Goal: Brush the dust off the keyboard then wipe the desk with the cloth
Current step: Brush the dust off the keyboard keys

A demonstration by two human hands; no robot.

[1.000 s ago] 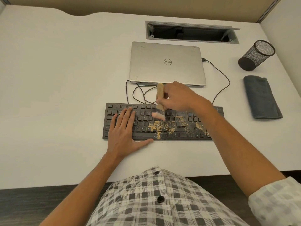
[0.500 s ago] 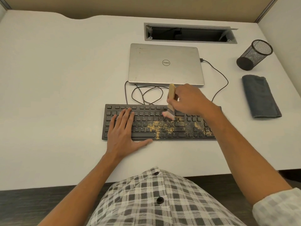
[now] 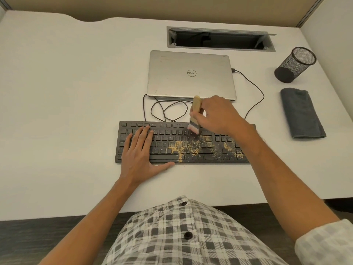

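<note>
A black keyboard (image 3: 172, 131) lies across the middle of the white desk (image 3: 76, 92). Yellowish dust (image 3: 191, 148) covers its middle and right keys. My right hand (image 3: 217, 115) grips a wooden-handled brush (image 3: 196, 106), whose pale bristles touch the upper key rows. My left hand (image 3: 141, 150) rests flat on the keyboard's left half, fingers straight, thumb on the desk. A folded grey cloth (image 3: 301, 113) lies at the right side of the desk, apart from both hands.
A closed silver laptop (image 3: 191, 73) sits behind the keyboard, with looped cables (image 3: 168, 109) between them. A black mesh pen cup (image 3: 294, 64) lies tipped at the back right. An open cable slot (image 3: 219, 38) is set into the desk's rear.
My right hand with the brush swung right along the upper key rows, then came back a little toward the left. The left hand stayed put.
</note>
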